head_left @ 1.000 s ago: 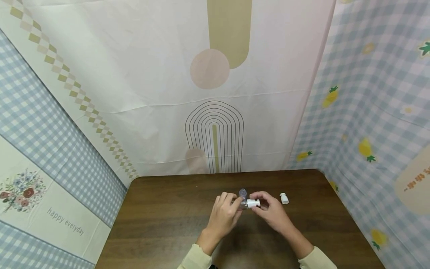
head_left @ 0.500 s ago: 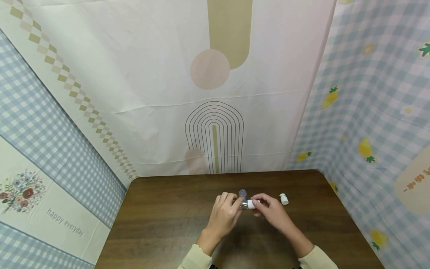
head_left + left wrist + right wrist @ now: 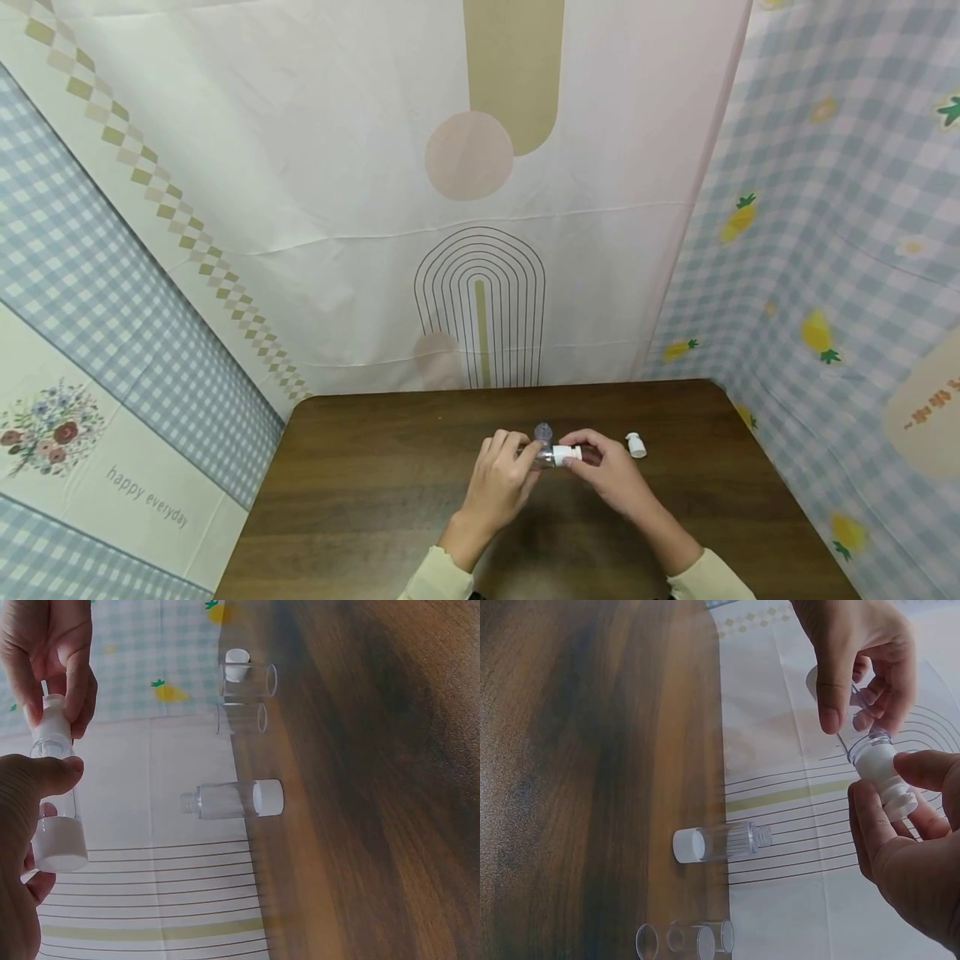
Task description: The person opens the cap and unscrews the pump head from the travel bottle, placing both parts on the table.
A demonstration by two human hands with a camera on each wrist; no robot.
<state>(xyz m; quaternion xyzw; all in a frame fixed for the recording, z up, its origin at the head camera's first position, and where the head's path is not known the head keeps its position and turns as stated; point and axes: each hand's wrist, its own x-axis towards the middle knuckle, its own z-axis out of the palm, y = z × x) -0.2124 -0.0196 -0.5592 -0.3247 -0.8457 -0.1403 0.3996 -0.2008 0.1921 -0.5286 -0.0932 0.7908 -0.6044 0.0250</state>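
My left hand (image 3: 501,477) holds a clear pump bottle (image 3: 61,802) tilted above the table, its fingers and thumb around the body. The bottle has a white base and a white pump head (image 3: 881,769) at its neck. My right hand (image 3: 606,473) pinches this pump head between thumb and fingers. Beyond the hands a second clear bottle (image 3: 229,800) with a white base stands upright, its threaded neck bare. In the head view, my left fingers hide most of the held bottle.
Two clear caps, a nearer cap (image 3: 247,718) and a farther cap (image 3: 259,679), stand beside the second bottle. Another white pump head (image 3: 636,446) stands on the brown wooden table (image 3: 360,492), to the right of my right hand. Patterned cloths hang around the table's back and sides.
My right fingers closed over the pump head half a second ago and have since shifted back, so more of it shows. The left hand has stayed in place with the bottle.
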